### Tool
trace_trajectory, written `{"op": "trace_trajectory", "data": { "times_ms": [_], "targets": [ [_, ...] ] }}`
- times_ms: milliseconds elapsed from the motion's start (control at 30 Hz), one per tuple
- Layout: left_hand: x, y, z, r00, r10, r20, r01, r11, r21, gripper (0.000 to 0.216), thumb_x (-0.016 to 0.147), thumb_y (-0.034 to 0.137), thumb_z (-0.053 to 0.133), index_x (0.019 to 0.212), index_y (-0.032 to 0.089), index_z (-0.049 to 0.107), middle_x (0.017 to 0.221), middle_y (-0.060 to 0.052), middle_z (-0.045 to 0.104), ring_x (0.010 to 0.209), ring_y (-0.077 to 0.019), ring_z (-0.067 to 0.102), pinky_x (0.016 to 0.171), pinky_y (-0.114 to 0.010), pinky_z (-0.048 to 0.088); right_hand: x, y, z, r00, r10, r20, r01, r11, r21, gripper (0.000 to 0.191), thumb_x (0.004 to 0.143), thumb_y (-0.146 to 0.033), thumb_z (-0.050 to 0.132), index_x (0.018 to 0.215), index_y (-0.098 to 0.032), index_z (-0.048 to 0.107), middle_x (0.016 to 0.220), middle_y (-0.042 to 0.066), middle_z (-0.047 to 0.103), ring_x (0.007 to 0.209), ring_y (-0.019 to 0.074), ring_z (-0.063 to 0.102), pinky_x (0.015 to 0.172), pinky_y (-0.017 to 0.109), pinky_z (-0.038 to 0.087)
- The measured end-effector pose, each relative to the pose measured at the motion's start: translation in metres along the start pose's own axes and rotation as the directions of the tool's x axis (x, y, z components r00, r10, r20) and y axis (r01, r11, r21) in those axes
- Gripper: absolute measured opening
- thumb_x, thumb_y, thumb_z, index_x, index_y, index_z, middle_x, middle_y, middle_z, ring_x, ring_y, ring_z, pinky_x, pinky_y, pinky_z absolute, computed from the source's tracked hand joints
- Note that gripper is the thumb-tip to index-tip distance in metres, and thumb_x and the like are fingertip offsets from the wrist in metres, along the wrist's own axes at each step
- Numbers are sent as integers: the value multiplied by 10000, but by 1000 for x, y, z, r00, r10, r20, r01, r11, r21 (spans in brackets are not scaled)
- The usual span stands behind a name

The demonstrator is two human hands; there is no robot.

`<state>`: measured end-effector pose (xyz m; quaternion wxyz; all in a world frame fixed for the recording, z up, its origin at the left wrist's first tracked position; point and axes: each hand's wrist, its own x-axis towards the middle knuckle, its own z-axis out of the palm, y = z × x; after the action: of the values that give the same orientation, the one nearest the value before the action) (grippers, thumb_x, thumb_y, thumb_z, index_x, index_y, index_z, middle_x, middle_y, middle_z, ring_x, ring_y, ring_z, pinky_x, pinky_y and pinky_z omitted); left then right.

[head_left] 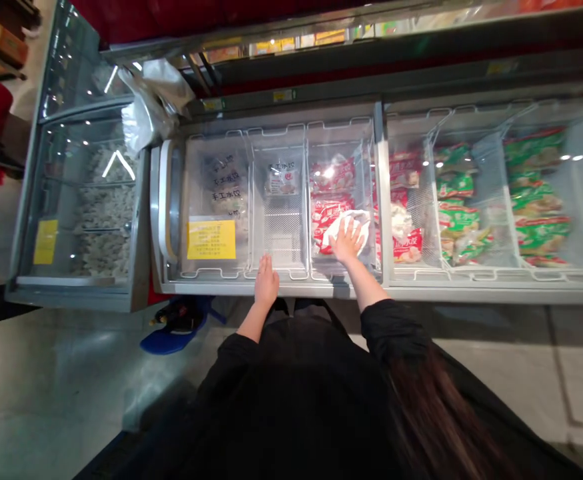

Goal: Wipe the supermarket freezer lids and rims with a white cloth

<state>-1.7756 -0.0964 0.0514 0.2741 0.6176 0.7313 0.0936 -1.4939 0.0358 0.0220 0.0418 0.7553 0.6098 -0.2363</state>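
Note:
Flat against the glass lid point(281, 250) of a chest freezer, my right hand point(348, 241) holds a white cloth point(362, 225), with the fingers spread over it. Red food packets point(332, 175) show through the glass beneath the cloth. My left hand point(267, 279) holds nothing; its fingers are stretched out at the lid's front edge. To the left of that hand, a yellow notice point(211, 240) covers part of the lid. A white curved handle point(165, 200) runs along the lid's left end.
White plastic bags point(146, 107) lie on the freezer's back left corner. Another glass-covered case point(78, 213) stands to the left. Green packets point(541, 200) fill baskets at right. A blue stool point(168, 340) is on the floor by the freezer's front. Shelving runs behind.

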Motion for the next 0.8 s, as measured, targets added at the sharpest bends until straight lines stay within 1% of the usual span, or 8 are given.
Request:
{"op": "trace_trajectory", "data": {
  "times_ms": [67,133,233,400,467,567,700,800],
  "targets": [
    [-9,-3,-6,999,-40,-23,40,999,-1,686,997,132,435,1670,128,300,1752,-161,299,1647,-279,226,1345,-468,281,7,-29,8,977,-203,60,204,979,-24,814,1038,-502,373,1737,-219,67,1818,92,-39,1662,408,-15,1291,713,112],
    [-16,-7,-12,996,-72,-43,72,997,1,684,997,138,441,1668,128,310,1751,-156,304,1646,-275,232,1345,-459,279,2,-56,20,911,-395,121,402,915,-37,815,1033,-478,393,1737,-232,64,1818,84,-14,1665,394,-8,1294,712,104],
    [-22,-10,-18,993,-98,-61,98,995,5,699,993,142,449,1675,161,301,1755,-124,307,1647,-257,229,1344,-447,281,-26,-78,35,820,-548,166,558,829,-19,804,1014,-445,456,1732,-275,135,1818,38,65,1673,341,25,1323,648,101],
    [-14,-7,-16,997,-73,-32,73,997,2,726,971,119,447,1679,179,297,1752,-116,318,1646,-250,232,1346,-454,273,-79,-45,43,722,-663,198,680,733,-21,715,1023,-428,478,1701,-352,262,1798,-35,193,1673,258,97,1352,519,99],
    [-6,-3,-11,999,-44,6,44,999,-7,728,964,111,441,1676,167,302,1747,-127,326,1643,-251,241,1343,-453,282,-93,-17,39,733,-650,202,669,743,-35,671,1039,-439,455,1687,-381,293,1787,-53,230,1670,237,117,1354,494,102],
    [9,8,-2,997,22,68,-20,999,-29,715,963,111,434,1668,122,313,1744,-154,321,1642,-260,244,1342,-454,287,-105,24,30,807,-554,203,576,814,-68,636,1047,-455,439,1672,-389,337,1776,-50,268,1667,239,137,1355,496,107],
    [33,30,9,982,135,134,-129,990,-53,708,960,109,432,1660,98,325,1751,-165,296,1644,-264,239,1343,-468,281,-102,61,12,928,-323,187,346,933,-103,650,1048,-488,415,1678,-344,345,1782,-6,255,1666,289,146,1342,545,164],
    [54,47,14,959,217,184,-211,976,-51,701,961,120,440,1656,107,343,1755,-145,295,1644,-257,242,1341,-454,286,-84,69,0,980,-128,152,144,985,-97,695,1058,-518,355,1709,-290,267,1803,44,173,1667,340,110,1318,608,204]
  ]
}}
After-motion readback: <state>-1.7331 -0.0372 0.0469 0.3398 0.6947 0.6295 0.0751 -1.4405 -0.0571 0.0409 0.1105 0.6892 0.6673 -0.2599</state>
